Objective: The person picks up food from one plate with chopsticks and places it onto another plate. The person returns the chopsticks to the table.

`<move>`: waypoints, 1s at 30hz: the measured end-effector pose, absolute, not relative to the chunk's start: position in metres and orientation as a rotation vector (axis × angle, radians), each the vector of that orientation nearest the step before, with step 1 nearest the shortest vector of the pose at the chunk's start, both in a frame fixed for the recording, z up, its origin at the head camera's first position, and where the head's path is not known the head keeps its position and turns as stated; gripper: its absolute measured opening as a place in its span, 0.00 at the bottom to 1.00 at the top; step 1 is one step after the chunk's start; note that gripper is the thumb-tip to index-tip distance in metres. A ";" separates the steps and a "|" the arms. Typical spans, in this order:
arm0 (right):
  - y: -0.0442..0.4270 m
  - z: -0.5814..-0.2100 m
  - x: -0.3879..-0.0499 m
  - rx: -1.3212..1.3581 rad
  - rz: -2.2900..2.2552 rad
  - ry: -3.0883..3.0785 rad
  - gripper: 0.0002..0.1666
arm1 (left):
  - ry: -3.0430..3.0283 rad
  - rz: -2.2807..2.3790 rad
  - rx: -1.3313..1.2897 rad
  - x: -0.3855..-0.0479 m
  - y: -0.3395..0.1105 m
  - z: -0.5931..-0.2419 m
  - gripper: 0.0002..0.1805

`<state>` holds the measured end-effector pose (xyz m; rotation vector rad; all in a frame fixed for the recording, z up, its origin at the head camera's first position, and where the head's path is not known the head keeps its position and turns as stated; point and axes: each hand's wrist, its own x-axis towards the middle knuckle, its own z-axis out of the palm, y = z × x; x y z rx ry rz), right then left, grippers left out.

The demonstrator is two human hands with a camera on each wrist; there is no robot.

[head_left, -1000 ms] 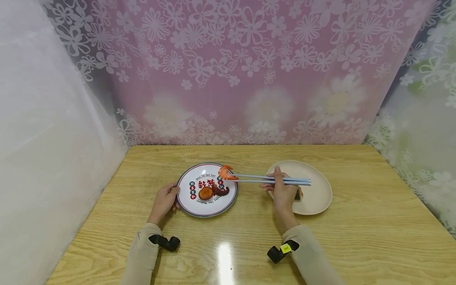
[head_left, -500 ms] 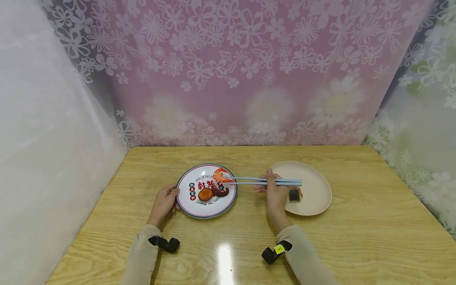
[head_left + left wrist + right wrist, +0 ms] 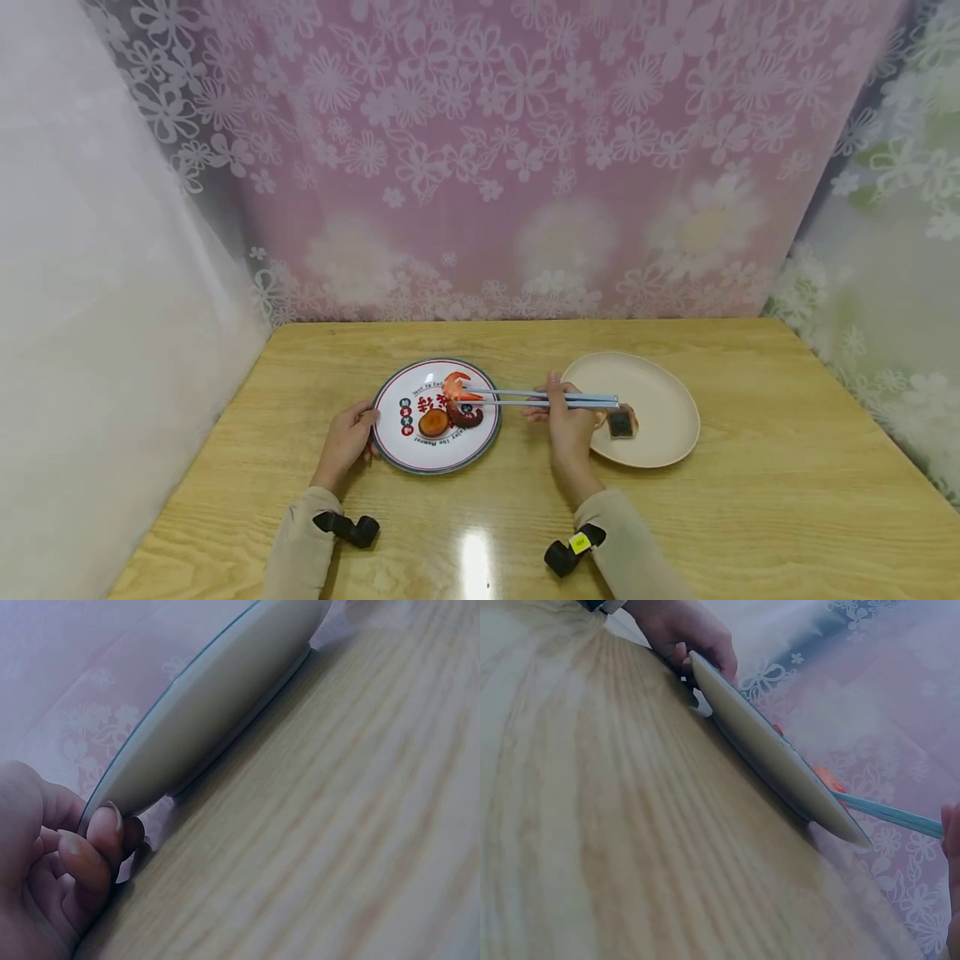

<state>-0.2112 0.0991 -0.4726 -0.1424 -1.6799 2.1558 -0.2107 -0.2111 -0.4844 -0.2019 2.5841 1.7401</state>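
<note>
In the head view my left hand pinches the left rim of a white plate with red and green printing, thumb above and fingers below. My right hand holds a pair of silvery-blue chopsticks pointing left. At their tips is an orange shrimp, over the plate's upper right half; whether it touches the plate cannot be told. A round brown slice and a dark red octopus tentacle lie on the plate. The right wrist view shows the chopsticks reaching past the plate's rim.
Right of my right hand stands a beige oval plate. On it lies a dark-topped piece of food with an orange-brown edge, and another bit is partly hidden by the hand. A wooden table carries both plates, with a flowered curtain behind.
My right hand has moved left with the chopsticks, bringing the shrimp from the white plate's right rim further inward, beside the tentacle. The left hand stays on the rim. The head view has tilted slightly.
</note>
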 end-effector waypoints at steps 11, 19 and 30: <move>0.098 -0.475 -0.207 -0.090 2.122 -1.713 0.26 | 2.575 1.762 -0.176 -0.209 -0.210 -0.485 0.22; 0.101 -0.466 -0.202 -0.043 2.115 -1.721 0.24 | 2.586 1.748 -0.190 -0.210 -0.209 -0.485 0.21; 0.115 -0.461 -0.197 0.016 2.108 -1.594 0.23 | 2.586 1.735 -0.211 -0.210 -0.210 -0.485 0.22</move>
